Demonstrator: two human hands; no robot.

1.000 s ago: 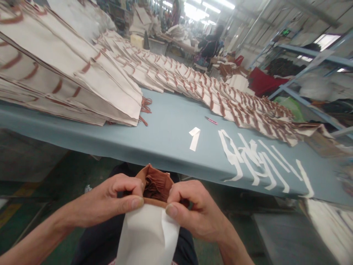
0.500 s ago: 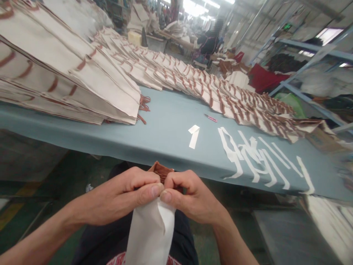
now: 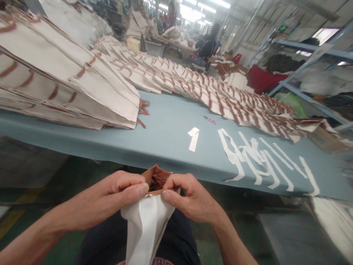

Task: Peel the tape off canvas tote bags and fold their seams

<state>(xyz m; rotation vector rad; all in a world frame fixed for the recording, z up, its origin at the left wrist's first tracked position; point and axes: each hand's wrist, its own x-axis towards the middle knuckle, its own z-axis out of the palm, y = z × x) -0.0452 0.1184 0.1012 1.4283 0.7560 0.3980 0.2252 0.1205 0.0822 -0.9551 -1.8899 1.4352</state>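
Below the table edge I hold a white fabric bag (image 3: 146, 228) with a brown rim by its mouth. My left hand (image 3: 116, 198) pinches the rim on the left, thumb against fingers. My right hand (image 3: 187, 197) pinches it on the right. Between the two hands the mouth gapes a little, and brown lining or handles (image 3: 156, 180) bunch up inside. The white body of the bag hangs down over my lap.
A blue-grey table (image 3: 165, 132) runs ahead, with a tall stack of cream bags (image 3: 68, 84) at left and a long overlapping row (image 3: 209, 92) behind. White paper strips (image 3: 256, 158), a folded slip (image 3: 193, 138) and a pink pen (image 3: 210, 119) lie on it. A person (image 3: 206, 46) works far back; blue shelving (image 3: 317, 73) stands right.
The hands first closed together, pinching the mouth shut, then parted slightly so the brown inside shows again. The white fabric now hangs with a fold down its middle.
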